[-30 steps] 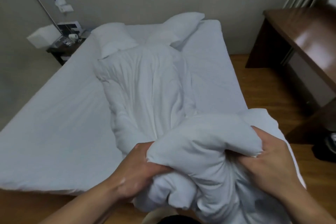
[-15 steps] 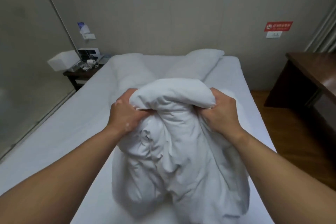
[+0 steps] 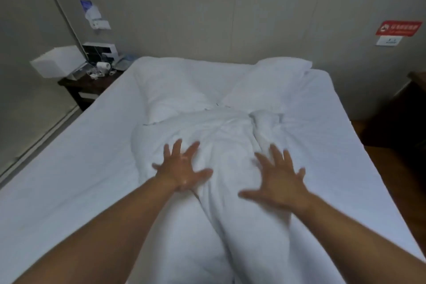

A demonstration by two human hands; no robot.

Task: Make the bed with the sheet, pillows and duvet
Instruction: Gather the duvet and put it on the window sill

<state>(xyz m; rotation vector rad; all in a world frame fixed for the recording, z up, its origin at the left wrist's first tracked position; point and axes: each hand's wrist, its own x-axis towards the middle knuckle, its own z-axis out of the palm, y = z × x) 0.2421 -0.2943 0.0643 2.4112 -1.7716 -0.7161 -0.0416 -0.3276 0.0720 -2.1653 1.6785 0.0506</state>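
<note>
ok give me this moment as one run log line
left hand: open, fingers spread over duvet | right hand: open over duvet, blurred | duvet: bunched lengthwise on sheet, not spread | pillows: at head

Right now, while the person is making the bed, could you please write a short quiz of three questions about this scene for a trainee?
1. True or false: the left hand and the right hand are both open, with fingers spread, over the duvet.
2. How does the duvet lie? A: spread flat over the whole sheet. B: bunched in a long heap down the middle of the sheet. C: hanging off one side.
3. How many pillows lie at the far end of the sheet?

Key: 1 true; 2 B; 3 two.
</note>
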